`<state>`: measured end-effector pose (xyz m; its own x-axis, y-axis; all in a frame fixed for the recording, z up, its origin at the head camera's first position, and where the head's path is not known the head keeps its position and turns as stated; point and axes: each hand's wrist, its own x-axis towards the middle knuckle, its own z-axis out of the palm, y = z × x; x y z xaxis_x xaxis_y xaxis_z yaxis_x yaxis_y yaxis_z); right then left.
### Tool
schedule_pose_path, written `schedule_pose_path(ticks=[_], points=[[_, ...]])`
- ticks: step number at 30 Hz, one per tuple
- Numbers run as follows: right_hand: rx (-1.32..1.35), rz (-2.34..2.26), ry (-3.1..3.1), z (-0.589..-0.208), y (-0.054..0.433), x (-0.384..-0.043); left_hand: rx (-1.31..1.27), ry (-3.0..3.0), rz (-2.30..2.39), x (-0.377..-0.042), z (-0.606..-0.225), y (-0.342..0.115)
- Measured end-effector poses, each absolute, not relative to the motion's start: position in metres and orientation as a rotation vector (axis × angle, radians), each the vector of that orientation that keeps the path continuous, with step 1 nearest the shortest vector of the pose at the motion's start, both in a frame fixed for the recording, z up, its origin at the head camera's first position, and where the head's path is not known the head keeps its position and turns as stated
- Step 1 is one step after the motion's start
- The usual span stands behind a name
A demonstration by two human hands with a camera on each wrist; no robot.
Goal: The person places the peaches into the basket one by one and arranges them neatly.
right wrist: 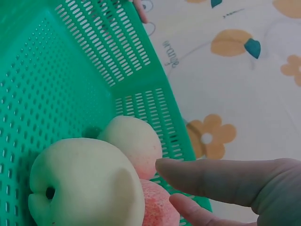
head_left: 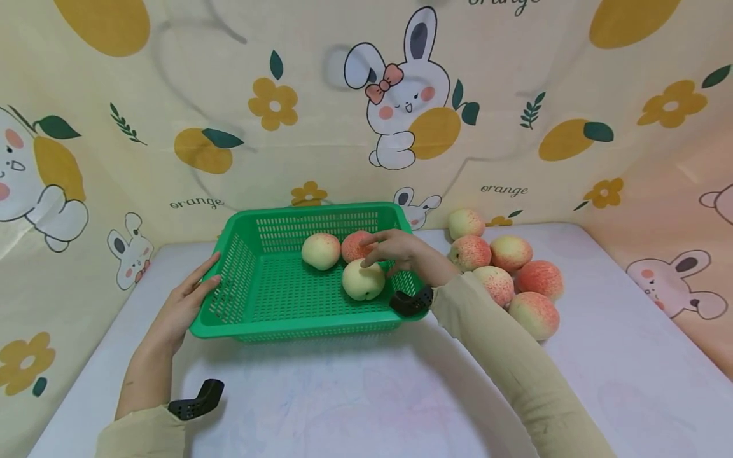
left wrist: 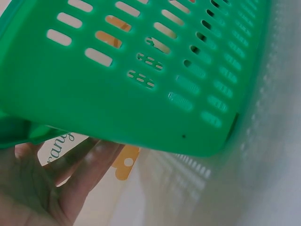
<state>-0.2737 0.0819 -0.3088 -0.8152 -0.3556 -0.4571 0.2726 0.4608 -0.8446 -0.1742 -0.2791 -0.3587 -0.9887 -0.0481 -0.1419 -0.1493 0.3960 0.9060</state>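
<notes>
A green plastic basket (head_left: 275, 327) with slotted walls stands on the table, two peaches and a pale yellow peach inside its right half. The left hand (head_left: 180, 305) holds the basket's left rim. In the left wrist view, its fingers (left wrist: 89, 165) lie against the edge, partly hidden by the basket. My right hand (head_left: 403, 251) reaches over the right rim, fingers spread just above the pale peach (head_left: 363, 280). In the right wrist view a gap shows between those fingers (right wrist: 211, 181) and the peach. A cream-and-pink peach (head_left: 321, 251) and a redder peach (head_left: 356, 247) sit behind it.
Several peaches (head_left: 538, 280) lie in a group on the white table (head_left: 343, 394), right of the basket and beside the right forearm. A patterned cloth (head_left: 321, 95) with rabbits and oranges hangs close behind and at both sides.
</notes>
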Motion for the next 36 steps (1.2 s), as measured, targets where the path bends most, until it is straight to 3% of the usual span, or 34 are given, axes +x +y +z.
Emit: schedule_pose_path(ticks=[22,36], points=[[-0.288,-1.762,1.949,-0.301,0.105,-0.253,-0.176,2.575,1.612,-0.172,-0.359,-0.279],[-0.12,-1.935,2.139,-0.301,0.126,-0.221,-0.161,2.584,1.601,-0.171,-0.356,-0.278]])
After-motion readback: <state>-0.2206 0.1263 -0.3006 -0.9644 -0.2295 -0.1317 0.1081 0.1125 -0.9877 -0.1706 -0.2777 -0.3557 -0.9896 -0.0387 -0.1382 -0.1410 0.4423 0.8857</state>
